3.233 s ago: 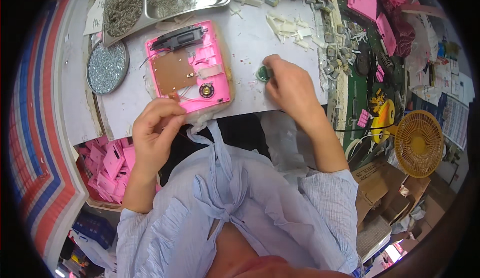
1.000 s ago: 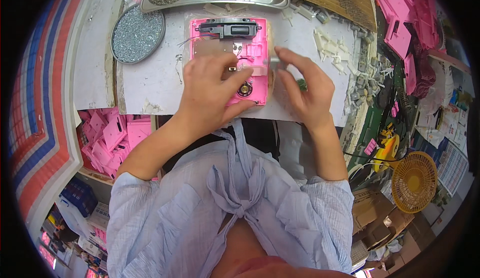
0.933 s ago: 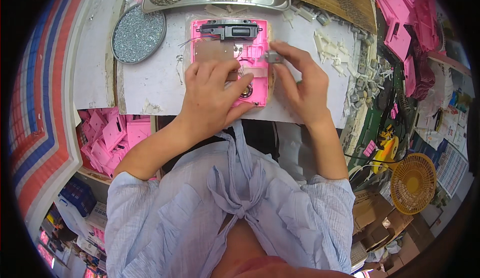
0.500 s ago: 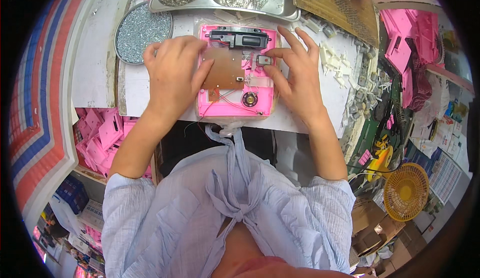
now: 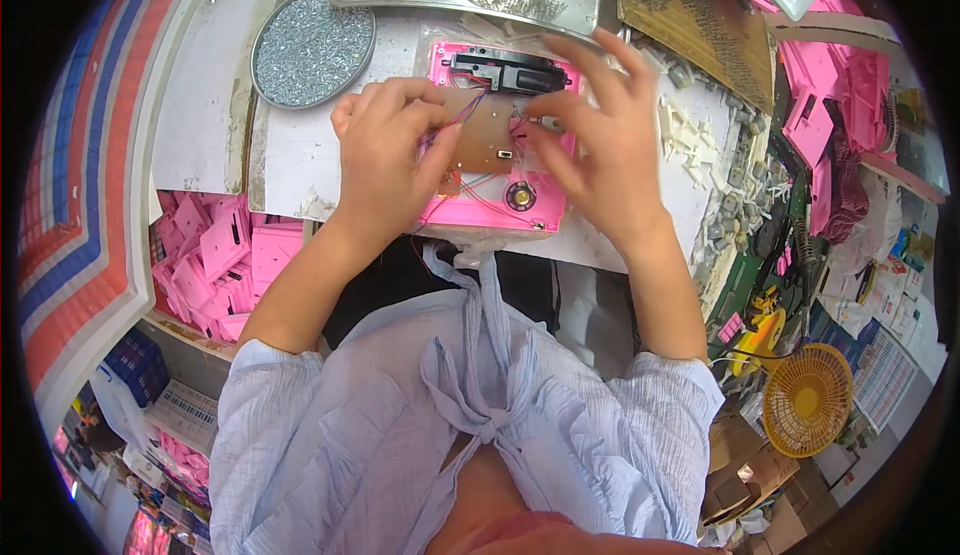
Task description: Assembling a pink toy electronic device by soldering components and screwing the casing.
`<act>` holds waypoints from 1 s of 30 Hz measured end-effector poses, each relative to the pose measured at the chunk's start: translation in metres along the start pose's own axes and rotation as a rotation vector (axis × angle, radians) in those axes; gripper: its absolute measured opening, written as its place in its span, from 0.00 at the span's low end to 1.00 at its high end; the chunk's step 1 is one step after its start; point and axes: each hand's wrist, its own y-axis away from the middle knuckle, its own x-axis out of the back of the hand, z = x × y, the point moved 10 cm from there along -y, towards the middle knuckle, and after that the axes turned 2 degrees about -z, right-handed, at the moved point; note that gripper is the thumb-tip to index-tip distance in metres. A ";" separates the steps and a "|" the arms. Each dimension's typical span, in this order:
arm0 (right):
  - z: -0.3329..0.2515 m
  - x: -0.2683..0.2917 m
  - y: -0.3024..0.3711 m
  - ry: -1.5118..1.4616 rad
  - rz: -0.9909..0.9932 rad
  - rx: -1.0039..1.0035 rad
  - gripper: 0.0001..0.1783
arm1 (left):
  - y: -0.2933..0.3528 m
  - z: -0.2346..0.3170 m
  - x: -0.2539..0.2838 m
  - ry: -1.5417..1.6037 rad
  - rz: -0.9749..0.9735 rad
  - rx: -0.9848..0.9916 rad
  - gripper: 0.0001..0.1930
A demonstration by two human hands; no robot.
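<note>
A pink plastic housing (image 5: 490, 217) lies before me on the worktable, with a brown circuit board (image 5: 487, 140) over its left part. Across its far end sits a black mechanism (image 5: 520, 73), and a small round speaker (image 5: 521, 195) is near the close edge. My left hand (image 5: 390, 155) is closed at the board's left side, pinching thin red and blue wires (image 5: 470, 107). At the right, thumb and forefinger of my right hand (image 5: 612, 150) close on a small grey metal part (image 5: 546, 123), its other fingers raised. Its exact kind is partly hidden.
A round dish of small silvery pieces (image 5: 312, 47) stands far left, beside a steel tray (image 5: 480, 0) of small metal parts. White and grey small parts (image 5: 690, 133) lie at right. Pink housings fill a bin (image 5: 215, 255) at left. A yellow fan (image 5: 808, 400) is lower right.
My left hand has moved from the housing's left edge onto the wires, which now rise over the board. My right fingers have closed on the small grey part. The whole view has shifted slightly.
</note>
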 end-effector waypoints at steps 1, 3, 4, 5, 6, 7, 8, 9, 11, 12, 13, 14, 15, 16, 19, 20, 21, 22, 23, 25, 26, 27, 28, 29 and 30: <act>-0.006 -0.009 -0.006 -0.042 -0.016 0.046 0.12 | -0.001 -0.006 -0.001 0.062 -0.002 0.035 0.06; -0.014 -0.024 -0.014 -0.028 0.040 0.145 0.11 | -0.003 -0.016 -0.003 0.157 -0.025 0.101 0.05; -0.014 -0.029 -0.017 -0.032 0.045 0.165 0.11 | -0.004 -0.021 -0.004 0.206 -0.036 0.134 0.04; -0.016 -0.033 -0.019 -0.040 0.047 0.188 0.12 | -0.005 -0.022 -0.004 0.221 -0.039 0.133 0.04; -0.018 -0.033 -0.020 -0.058 0.071 0.200 0.12 | -0.005 -0.024 -0.004 0.236 -0.042 0.131 0.04; -0.021 -0.036 -0.022 -0.053 0.066 0.215 0.12 | -0.005 -0.025 -0.004 0.252 -0.046 0.128 0.04; -0.024 -0.038 -0.024 -0.047 0.060 0.231 0.11 | -0.004 -0.028 -0.005 0.305 -0.047 0.166 0.04; -0.026 -0.040 -0.025 -0.041 0.055 0.245 0.11 | -0.003 -0.032 -0.006 0.359 -0.047 0.203 0.03; -0.027 -0.043 -0.025 -0.015 0.042 0.272 0.10 | -0.004 -0.036 -0.002 0.342 -0.025 0.188 0.04; -0.027 -0.044 -0.025 -0.001 0.036 0.284 0.09 | -0.007 -0.040 0.002 0.270 -0.001 0.136 0.05; -0.024 -0.039 -0.023 -0.011 0.046 0.264 0.09 | -0.008 -0.040 0.006 0.200 0.021 0.083 0.06; -0.020 -0.031 -0.019 -0.016 0.054 0.244 0.09 | -0.009 -0.037 0.014 0.066 0.084 0.061 0.06; -0.015 -0.023 -0.014 -0.022 0.061 0.222 0.09 | -0.011 -0.031 0.024 -0.067 0.145 0.039 0.07; -0.003 -0.020 -0.006 -0.077 0.072 0.160 0.09 | -0.013 -0.023 0.033 -0.199 0.205 0.015 0.08; 0.022 -0.007 0.014 -0.127 0.145 0.012 0.09 | -0.013 0.019 0.045 0.148 0.233 -0.053 0.13; 0.029 -0.005 0.018 -0.178 0.165 -0.047 0.09 | -0.019 0.038 0.030 0.274 0.070 -0.119 0.15; 0.032 -0.004 0.021 -0.197 0.174 -0.071 0.09 | -0.022 0.041 0.015 0.333 -0.001 -0.093 0.15; 0.035 -0.003 0.024 -0.217 0.184 -0.094 0.10 | -0.025 0.043 -0.001 0.390 -0.073 -0.068 0.14; 0.038 -0.002 0.026 -0.239 0.199 -0.117 0.10 | -0.029 0.042 -0.018 0.442 -0.147 -0.046 0.14; 0.040 0.000 0.026 -0.261 0.208 -0.110 0.10 | -0.039 0.046 -0.028 0.343 -0.136 -0.142 0.12; 0.042 0.001 0.027 -0.270 0.213 -0.114 0.10 | -0.042 0.046 -0.033 0.322 -0.161 -0.162 0.11; 0.043 0.001 0.027 -0.286 0.214 -0.117 0.09 | -0.044 0.047 -0.037 0.299 -0.185 -0.180 0.10; 0.044 0.001 0.026 -0.303 0.215 -0.119 0.09 | -0.046 0.047 -0.039 0.310 -0.202 -0.165 0.09; 0.045 0.000 0.025 -0.323 0.215 -0.119 0.09 | -0.047 0.045 -0.040 0.318 -0.218 -0.148 0.08; 0.047 -0.002 0.025 -0.338 0.207 -0.132 0.09 | -0.049 0.044 -0.041 0.326 -0.233 -0.131 0.06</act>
